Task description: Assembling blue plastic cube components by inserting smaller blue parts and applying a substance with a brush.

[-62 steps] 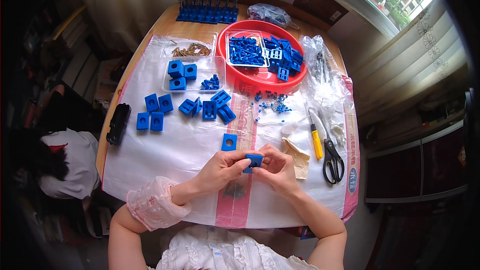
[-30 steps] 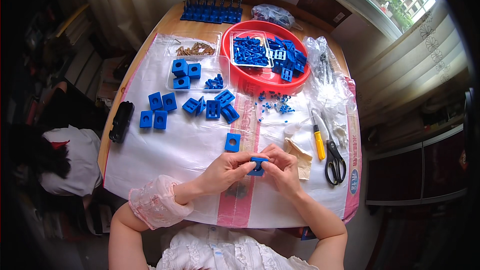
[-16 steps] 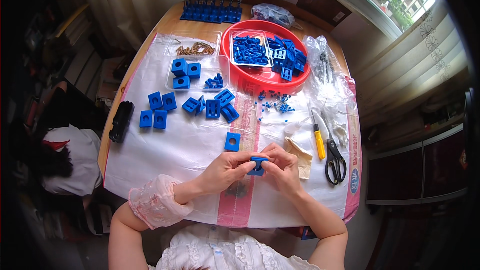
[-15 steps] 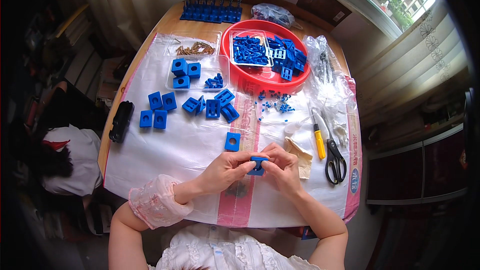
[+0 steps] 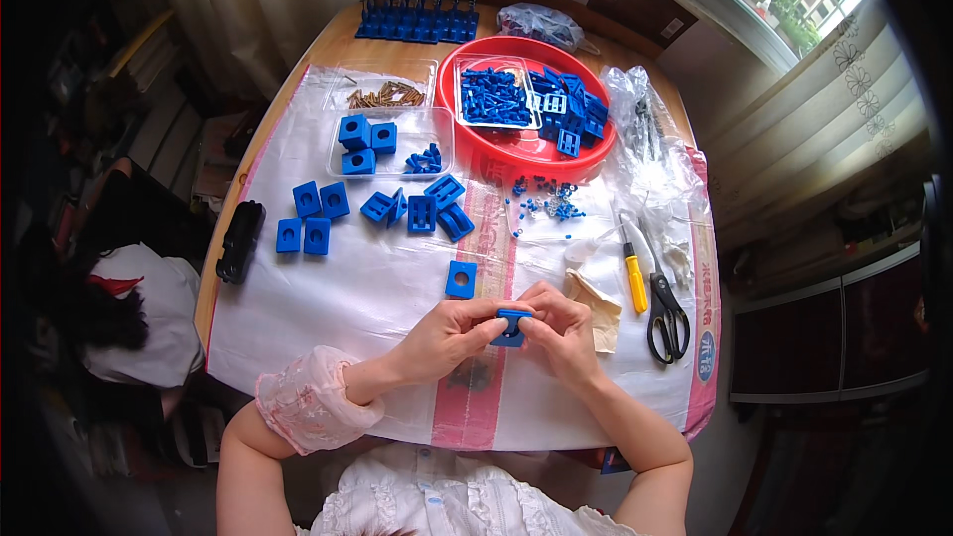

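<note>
A blue plastic block (image 5: pixel 510 329) sits between my two hands near the front of the table. My left hand (image 5: pixel 454 331) pinches its left side with thumb and fingers. From the other side, my right hand (image 5: pixel 558 334) grips it, the thumb pressed on its face. Fingers cover much of the block. Just beyond my left hand lies a separate square blue block with a round hole (image 5: pixel 461 279). Farther off to the left, several similar holed blocks (image 5: pixel 317 235) lie beside slotted blue pieces (image 5: pixel 422 214).
A red basin (image 5: pixel 531 161) holds blue parts and a clear tray. Clear boxes (image 5: pixel 444 161) contain blocks and brass-coloured pieces. On the right are a yellow-handled screwdriver (image 5: pixel 635 283), black scissors (image 5: pixel 668 323) and a plastic bag (image 5: pixel 645 119). A black case (image 5: pixel 241 242) sits at the left edge.
Both hands stay in nearly the same place around the blue block. The whole view has shifted very slightly; nothing on the table has visibly moved.
</note>
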Available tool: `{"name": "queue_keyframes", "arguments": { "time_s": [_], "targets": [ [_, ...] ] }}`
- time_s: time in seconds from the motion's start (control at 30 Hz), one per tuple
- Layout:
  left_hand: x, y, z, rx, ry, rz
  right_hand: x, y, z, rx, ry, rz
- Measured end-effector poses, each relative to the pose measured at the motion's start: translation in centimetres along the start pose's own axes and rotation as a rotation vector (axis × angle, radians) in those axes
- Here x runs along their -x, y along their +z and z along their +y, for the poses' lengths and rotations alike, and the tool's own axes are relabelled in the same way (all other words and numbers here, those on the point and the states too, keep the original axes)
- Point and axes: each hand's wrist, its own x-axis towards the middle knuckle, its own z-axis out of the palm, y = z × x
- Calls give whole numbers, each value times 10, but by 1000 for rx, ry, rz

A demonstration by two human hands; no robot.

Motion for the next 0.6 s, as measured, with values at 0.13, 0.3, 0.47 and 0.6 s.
{"name": "queue_keyframes", "arguments": {
  "time_s": [0.13,0.3,0.47,0.6],
  "targets": [
    [0,1,1,24,-20,1,0,-1,1,1,13,2],
    [0,1,0,7,9,12,0,1,-1,-1,21,8],
    [1,-2,-2,-35,-37,6,0,1,-1,-6,24,8],
    [0,-1,-5,-36,-20,21,-1,1,-1,-8,24,4]
  ]
}}
